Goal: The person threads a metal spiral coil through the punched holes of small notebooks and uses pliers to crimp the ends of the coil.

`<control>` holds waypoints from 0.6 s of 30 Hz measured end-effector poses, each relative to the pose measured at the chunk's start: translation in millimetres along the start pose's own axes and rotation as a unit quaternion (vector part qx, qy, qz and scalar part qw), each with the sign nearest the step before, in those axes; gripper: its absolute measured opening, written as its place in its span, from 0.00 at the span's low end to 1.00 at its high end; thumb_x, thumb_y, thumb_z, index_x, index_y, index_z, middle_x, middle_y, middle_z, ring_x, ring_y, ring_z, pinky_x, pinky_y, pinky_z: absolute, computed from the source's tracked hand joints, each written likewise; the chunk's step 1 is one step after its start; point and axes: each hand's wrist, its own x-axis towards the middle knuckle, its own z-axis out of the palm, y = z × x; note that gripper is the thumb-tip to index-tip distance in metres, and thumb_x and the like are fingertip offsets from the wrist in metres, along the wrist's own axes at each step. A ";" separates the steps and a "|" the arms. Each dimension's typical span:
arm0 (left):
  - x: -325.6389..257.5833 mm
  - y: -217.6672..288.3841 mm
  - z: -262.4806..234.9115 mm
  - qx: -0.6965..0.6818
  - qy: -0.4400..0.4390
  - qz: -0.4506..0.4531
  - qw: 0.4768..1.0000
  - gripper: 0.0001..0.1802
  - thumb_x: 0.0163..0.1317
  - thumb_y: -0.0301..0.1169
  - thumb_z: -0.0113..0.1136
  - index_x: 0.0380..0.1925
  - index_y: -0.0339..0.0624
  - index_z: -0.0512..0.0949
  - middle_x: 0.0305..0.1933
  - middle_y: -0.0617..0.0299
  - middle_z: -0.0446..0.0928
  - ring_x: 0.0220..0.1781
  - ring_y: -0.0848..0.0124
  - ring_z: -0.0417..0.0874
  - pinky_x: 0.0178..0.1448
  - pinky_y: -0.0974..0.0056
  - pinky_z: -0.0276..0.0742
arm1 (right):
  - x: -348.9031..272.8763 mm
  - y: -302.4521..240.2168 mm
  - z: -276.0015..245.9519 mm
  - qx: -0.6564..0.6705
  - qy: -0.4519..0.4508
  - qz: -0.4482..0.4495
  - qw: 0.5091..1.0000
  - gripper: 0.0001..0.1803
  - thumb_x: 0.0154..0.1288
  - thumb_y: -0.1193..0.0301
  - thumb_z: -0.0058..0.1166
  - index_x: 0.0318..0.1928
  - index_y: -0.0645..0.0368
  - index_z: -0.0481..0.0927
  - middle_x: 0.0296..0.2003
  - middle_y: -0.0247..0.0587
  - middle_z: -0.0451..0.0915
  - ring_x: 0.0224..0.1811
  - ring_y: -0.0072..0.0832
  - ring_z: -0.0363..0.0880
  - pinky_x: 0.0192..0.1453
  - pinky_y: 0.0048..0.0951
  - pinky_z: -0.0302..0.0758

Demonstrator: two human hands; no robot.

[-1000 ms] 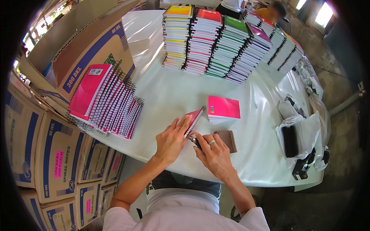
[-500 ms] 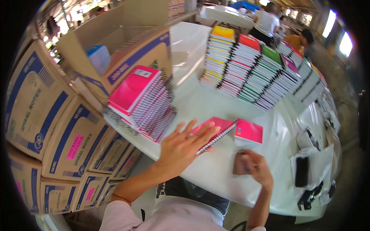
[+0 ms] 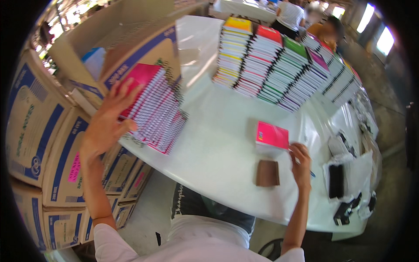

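While boxes (image 3: 48,126) crowd (left), stacks (image 3: 279,65) loom.

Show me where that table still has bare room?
The widest bare patch of the white table lies between the leaning pink notebook pile, the tall coloured stacks and the single pink notebook. The right end by the dark gadgets is crowded.

Bright daylight glares off the white table (image 3: 218,144); the left hand (image 3: 104,126) is motion-blurred, and fisheye bending darkens the rim.

One pink notebook (image 3: 272,135) lies at three o'clock, one brown pad (image 3: 267,173) below it, two hands showing.
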 end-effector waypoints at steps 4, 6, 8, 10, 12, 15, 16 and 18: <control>-17.1 34.3 3.2 0.005 0.168 -0.048 0.985 0.35 0.55 0.43 0.67 0.66 0.53 0.73 0.74 0.50 0.65 0.79 0.46 0.55 0.79 0.45 0.51 | 56.2 -55.6 26.3 -0.068 -0.144 -0.114 0.981 0.24 0.56 0.77 0.66 0.55 0.46 0.83 0.61 0.41 0.74 0.63 0.43 0.70 0.66 0.43 0.71; -22.6 58.4 13.4 -0.004 0.240 -0.034 0.970 0.30 0.56 0.36 0.67 0.61 0.51 0.77 0.72 0.52 0.68 0.78 0.45 0.56 0.78 0.42 0.52 | 61.2 -33.8 41.7 -0.124 -0.181 -0.147 0.965 0.25 0.53 0.75 0.68 0.54 0.46 0.83 0.59 0.41 0.75 0.62 0.43 0.71 0.65 0.41 0.73; -33.9 76.1 21.6 -0.006 0.270 0.009 0.963 0.25 0.56 0.29 0.66 0.57 0.50 0.80 0.70 0.54 0.71 0.77 0.44 0.58 0.76 0.38 0.54 | 68.6 -23.1 48.9 -0.134 -0.216 -0.156 0.955 0.25 0.51 0.74 0.70 0.53 0.46 0.83 0.58 0.41 0.76 0.62 0.43 0.72 0.64 0.41 0.75; -42.2 83.6 37.6 -0.013 0.259 0.059 0.964 0.23 0.53 0.24 0.66 0.51 0.48 0.83 0.69 0.55 0.72 0.75 0.36 0.58 0.73 0.32 0.54 | 73.6 -20.5 49.2 -0.110 -0.243 -0.126 0.955 0.24 0.51 0.74 0.70 0.51 0.46 0.84 0.58 0.40 0.76 0.61 0.41 0.73 0.61 0.42 0.77; -45.1 88.4 54.6 -0.037 0.238 0.101 0.965 0.22 0.51 0.22 0.66 0.49 0.49 0.84 0.68 0.55 0.73 0.75 0.33 0.58 0.72 0.31 0.55 | 77.7 -21.3 47.5 -0.089 -0.252 -0.120 0.956 0.22 0.50 0.74 0.70 0.49 0.46 0.84 0.57 0.40 0.76 0.60 0.41 0.73 0.59 0.42 0.78; -40.4 99.0 72.9 -0.068 0.195 0.109 0.972 0.25 0.49 0.20 0.66 0.49 0.52 0.85 0.68 0.55 0.72 0.75 0.31 0.57 0.71 0.29 0.52 | 83.5 -27.7 45.6 -0.072 -0.264 -0.120 0.954 0.19 0.52 0.73 0.69 0.47 0.47 0.85 0.57 0.41 0.77 0.59 0.41 0.74 0.59 0.42 0.77; -38.4 102.0 78.6 -0.078 0.183 0.116 0.973 0.25 0.49 0.20 0.65 0.50 0.52 0.85 0.68 0.55 0.72 0.74 0.31 0.57 0.71 0.29 0.51 | 84.4 -28.6 44.9 -0.070 -0.267 -0.120 0.954 0.18 0.53 0.73 0.69 0.46 0.47 0.85 0.57 0.41 0.77 0.58 0.41 0.75 0.59 0.41 0.76; -34.7 107.5 88.3 -0.105 0.167 0.128 0.972 0.25 0.50 0.20 0.65 0.51 0.51 0.85 0.68 0.55 0.72 0.74 0.31 0.58 0.72 0.29 0.50 | 85.6 -28.4 45.0 -0.083 -0.274 -0.127 0.950 0.18 0.53 0.73 0.69 0.46 0.47 0.85 0.56 0.41 0.77 0.57 0.41 0.75 0.60 0.41 0.76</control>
